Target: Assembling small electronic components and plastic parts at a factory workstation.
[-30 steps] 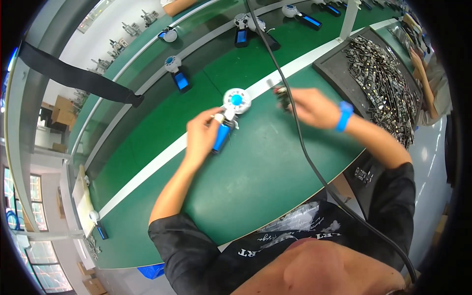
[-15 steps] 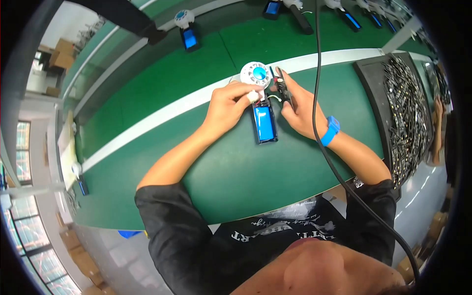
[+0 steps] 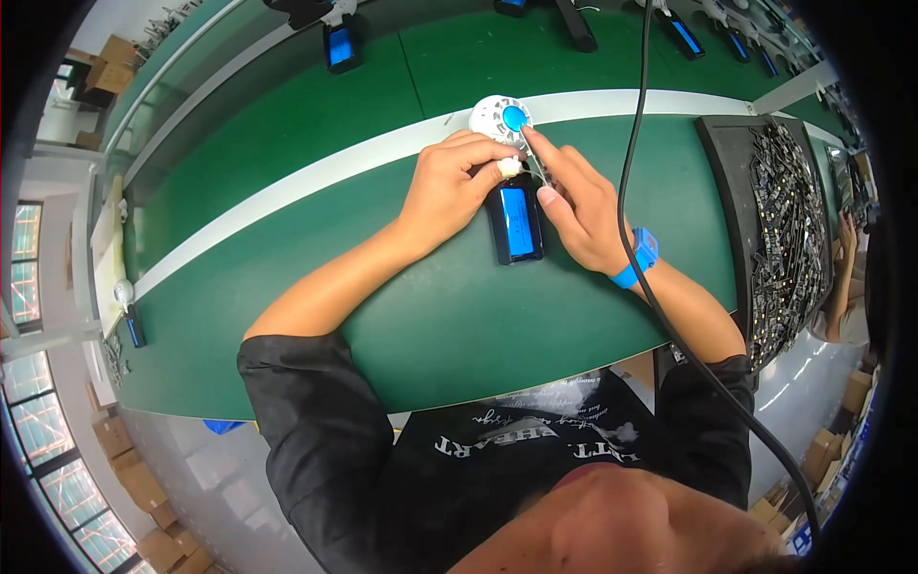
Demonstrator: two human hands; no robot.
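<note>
A fan-like device lies on the green table in front of me. It has a round white slotted head point(image 3: 488, 117) with a blue disc, and a black handle casing holding a blue battery pack point(image 3: 516, 222). My left hand point(image 3: 451, 189) is closed at the casing's top, pinching a small white plug point(image 3: 510, 167) between thumb and fingers. My right hand point(image 3: 585, 210) is beside the head, its index finger stretched to the blue disc's edge. Thumb and fingers close round a dark narrow circuit board, now almost wholly hidden. A pale wire point(image 3: 535, 172) runs between my hands.
A black tray point(image 3: 727, 182) heaped with small dark circuit boards stands at the right. A black cable point(image 3: 633, 143) hangs across the view by my right wrist. Beyond the white rail point(image 3: 287, 206), similar devices lie on the green belt point(image 3: 459, 67). Another person's arm shows far right.
My right hand has turned inward and its index finger has come to the blue disc, covering the dark board. My left hand keeps the white plug. The whole view has shifted slightly.
</note>
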